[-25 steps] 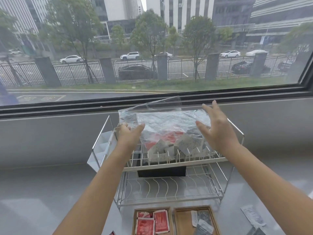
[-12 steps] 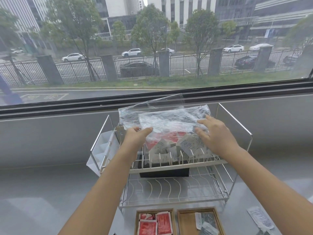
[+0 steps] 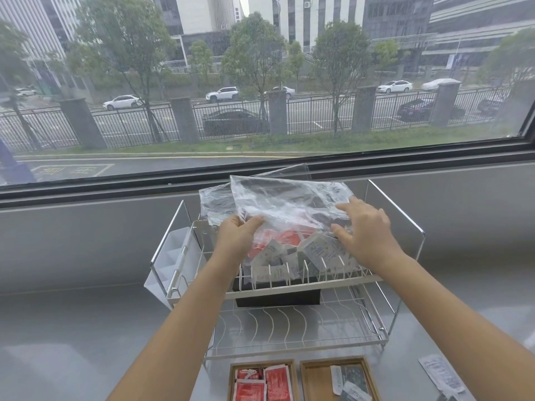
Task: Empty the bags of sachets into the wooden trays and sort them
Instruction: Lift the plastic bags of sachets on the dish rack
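Note:
A clear plastic bag (image 3: 289,204) of red and white sachets (image 3: 315,251) rests on the top tier of a wire rack (image 3: 289,282). My left hand (image 3: 236,237) pinches the bag's left edge. My right hand (image 3: 366,231) lies on the bag's right side, fingers spread over the plastic. A second clear bag (image 3: 214,202) stands behind the first. At the bottom edge, one wooden tray (image 3: 231,380) holds red sachets (image 3: 265,383), and a second wooden tray (image 3: 314,382) beside it holds white and dark sachets (image 3: 348,382).
A black box (image 3: 278,298) sits under the bag in the rack. A white divided holder (image 3: 170,256) hangs on the rack's left side. A loose white sachet (image 3: 441,371) lies on the grey counter at the right. The window sill runs close behind the rack.
Both hands have come down from the bag's upper corners to its lower part. The left hand now grips the edge, and the right hand rests on the bag.

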